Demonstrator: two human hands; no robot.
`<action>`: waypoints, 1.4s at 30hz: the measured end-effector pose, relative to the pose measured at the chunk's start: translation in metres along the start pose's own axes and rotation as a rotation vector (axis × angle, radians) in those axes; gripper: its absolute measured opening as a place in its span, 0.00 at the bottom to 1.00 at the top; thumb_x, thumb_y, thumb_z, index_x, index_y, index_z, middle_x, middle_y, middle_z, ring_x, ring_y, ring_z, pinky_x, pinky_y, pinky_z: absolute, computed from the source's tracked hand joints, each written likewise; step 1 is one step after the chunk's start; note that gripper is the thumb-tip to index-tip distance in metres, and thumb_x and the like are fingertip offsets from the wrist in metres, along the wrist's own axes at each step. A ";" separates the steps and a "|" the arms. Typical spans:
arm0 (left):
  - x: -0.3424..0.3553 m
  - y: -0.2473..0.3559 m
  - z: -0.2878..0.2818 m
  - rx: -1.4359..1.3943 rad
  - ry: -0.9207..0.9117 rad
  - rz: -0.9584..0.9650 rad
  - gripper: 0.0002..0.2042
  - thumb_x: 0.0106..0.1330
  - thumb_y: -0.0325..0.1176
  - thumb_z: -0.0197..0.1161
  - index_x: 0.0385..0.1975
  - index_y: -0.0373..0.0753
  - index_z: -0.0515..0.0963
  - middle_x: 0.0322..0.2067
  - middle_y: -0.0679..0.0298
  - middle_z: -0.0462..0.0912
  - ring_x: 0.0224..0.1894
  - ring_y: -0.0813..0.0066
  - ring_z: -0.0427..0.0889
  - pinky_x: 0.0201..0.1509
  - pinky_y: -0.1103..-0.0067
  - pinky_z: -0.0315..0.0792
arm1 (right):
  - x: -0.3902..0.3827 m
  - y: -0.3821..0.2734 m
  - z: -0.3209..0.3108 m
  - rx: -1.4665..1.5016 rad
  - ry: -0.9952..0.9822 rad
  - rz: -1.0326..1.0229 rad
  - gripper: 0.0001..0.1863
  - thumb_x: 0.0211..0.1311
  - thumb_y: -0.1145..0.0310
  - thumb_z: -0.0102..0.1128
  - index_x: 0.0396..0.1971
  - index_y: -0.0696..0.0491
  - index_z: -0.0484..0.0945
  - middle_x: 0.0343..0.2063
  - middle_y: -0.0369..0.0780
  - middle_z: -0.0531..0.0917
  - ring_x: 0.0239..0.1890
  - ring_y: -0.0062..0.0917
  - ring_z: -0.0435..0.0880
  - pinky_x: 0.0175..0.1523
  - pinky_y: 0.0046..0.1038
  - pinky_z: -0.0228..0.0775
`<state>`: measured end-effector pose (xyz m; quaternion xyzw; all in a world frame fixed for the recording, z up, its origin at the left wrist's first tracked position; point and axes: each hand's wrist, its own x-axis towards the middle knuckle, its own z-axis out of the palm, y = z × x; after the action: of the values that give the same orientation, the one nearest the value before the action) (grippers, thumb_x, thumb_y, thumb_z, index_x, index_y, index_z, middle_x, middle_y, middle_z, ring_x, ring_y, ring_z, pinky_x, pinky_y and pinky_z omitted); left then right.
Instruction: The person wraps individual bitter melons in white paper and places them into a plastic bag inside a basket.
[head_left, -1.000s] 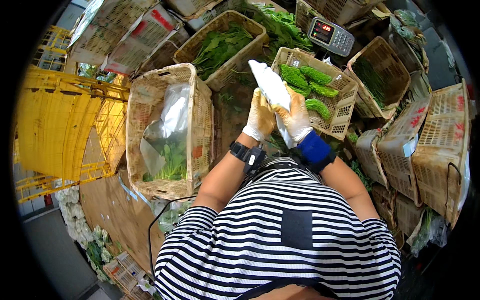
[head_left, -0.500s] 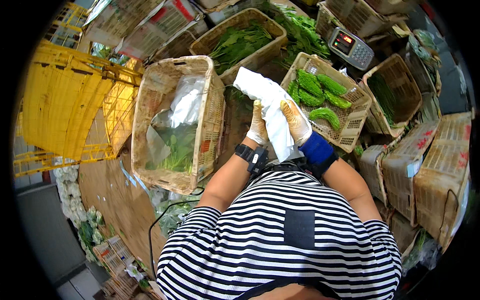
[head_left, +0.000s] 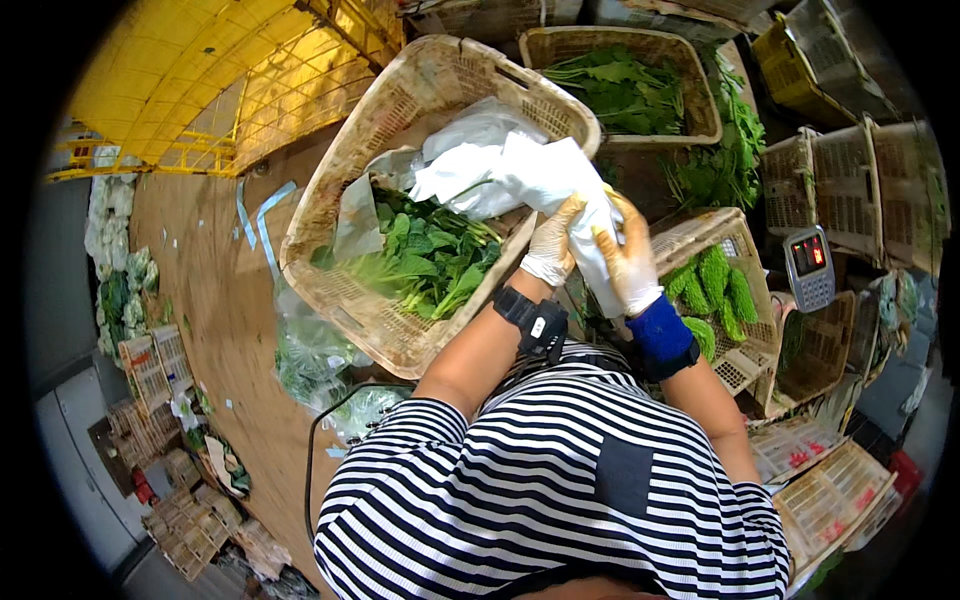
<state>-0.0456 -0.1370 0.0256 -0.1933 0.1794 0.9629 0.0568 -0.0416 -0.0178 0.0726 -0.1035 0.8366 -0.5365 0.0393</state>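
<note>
Between my two gloved hands is a white wrapped bundle, which looks like paper or thin plastic. My left hand is closed on its near left side. My right hand grips it from the right, fingers bent round it. The bundle's far end reaches over the right rim of a large beige plastic crate. Inside that crate lie loose leafy greens and more white and clear wrapping; where the bundle ends and this wrapping begins is hard to tell.
A crate of bitter melons stands at my right, beside a scale display. Behind is another crate with leafy greens. Bagged greens lie on the brown floor at left; a yellow metal frame rises beyond.
My view has turned left, so the crates appear shifted and rotated. The white bundle, still in both hands, now extends over the left crate, whose greens show more fully.
</note>
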 end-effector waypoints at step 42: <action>0.194 0.232 -0.212 2.167 0.131 -0.118 0.33 0.42 0.44 0.68 0.52 0.44 0.67 0.45 0.52 0.74 0.48 0.58 0.74 0.51 0.71 0.68 | 0.297 0.124 0.164 -0.337 -0.656 0.577 0.31 0.49 0.42 0.57 0.34 0.60 0.76 0.28 0.43 0.80 0.33 0.29 0.77 0.44 0.28 0.67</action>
<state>-0.1910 -0.4225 -0.1581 -0.0997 0.9268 0.2765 0.2336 -0.3185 -0.1775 -0.0953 -0.0358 0.8500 -0.2992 0.4321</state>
